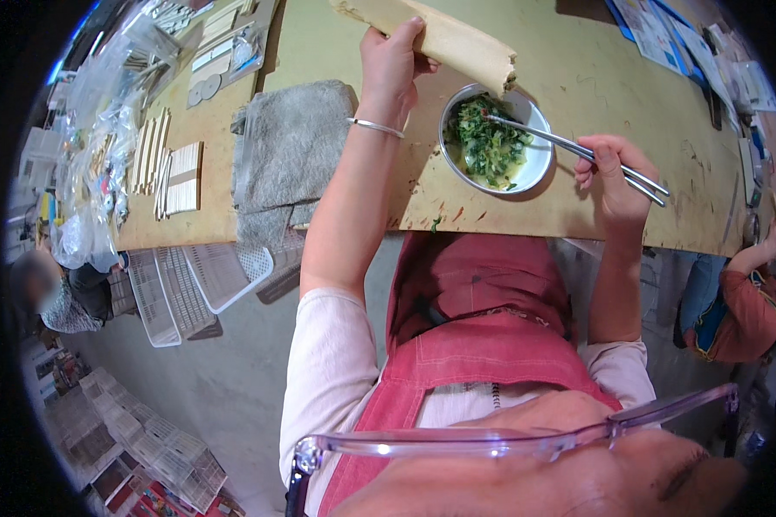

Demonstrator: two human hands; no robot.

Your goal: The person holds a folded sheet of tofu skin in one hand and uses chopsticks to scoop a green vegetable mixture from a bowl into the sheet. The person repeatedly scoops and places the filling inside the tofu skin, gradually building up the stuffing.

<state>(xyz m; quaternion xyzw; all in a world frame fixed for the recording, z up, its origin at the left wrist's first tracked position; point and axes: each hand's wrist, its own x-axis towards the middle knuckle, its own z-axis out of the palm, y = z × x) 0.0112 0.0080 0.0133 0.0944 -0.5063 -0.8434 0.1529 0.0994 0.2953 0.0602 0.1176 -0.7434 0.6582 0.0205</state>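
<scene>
My left hand [390, 73] is raised above the tan table [405, 207], closed on a long, pale beige roll [466, 47] with a ragged right end. Below that end, a white bowl [536, 171] holds chopped leafy greens [485, 151] in some liquid. My right hand [614, 177], at the bowl's right, grips silver chopsticks [560, 143] whose tips reach into the greens.
A grey towel [289, 155] lies left of me, beside wooden sticks [181, 177] and plastic bags [90, 172]. Plastic baskets [203, 280] are below the table edge. Papers [655, 39] lie at back right. Other people [741, 319] [69, 302] are at both sides.
</scene>
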